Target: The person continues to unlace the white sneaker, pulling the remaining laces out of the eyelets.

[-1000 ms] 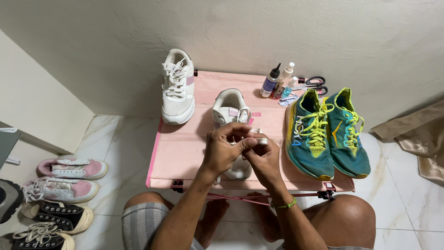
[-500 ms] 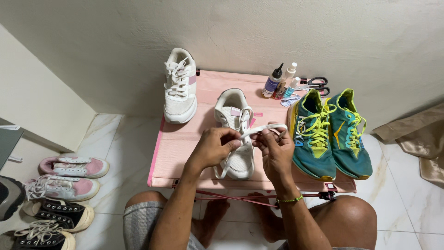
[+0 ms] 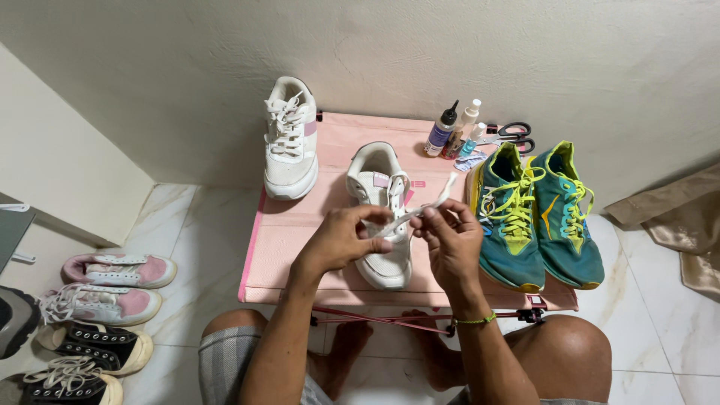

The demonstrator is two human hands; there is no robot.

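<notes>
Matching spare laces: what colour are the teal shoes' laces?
Neon yellow-green laces, clearest in the head view.

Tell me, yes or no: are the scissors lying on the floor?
No, the scissors lie on the pink table at its far right corner, beside the small bottles.

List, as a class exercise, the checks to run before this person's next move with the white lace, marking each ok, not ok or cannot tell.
1. White lace pinched by both the left hand and the right hand: ok.
2. Free lace end clear of the bottles: ok.
3. White shoe lying flat on the pink table: ok.
4. Lace already through that shoe's eyelets: cannot tell, the hands cover them.
5. Teal shoes apart from the hands: ok.
</notes>
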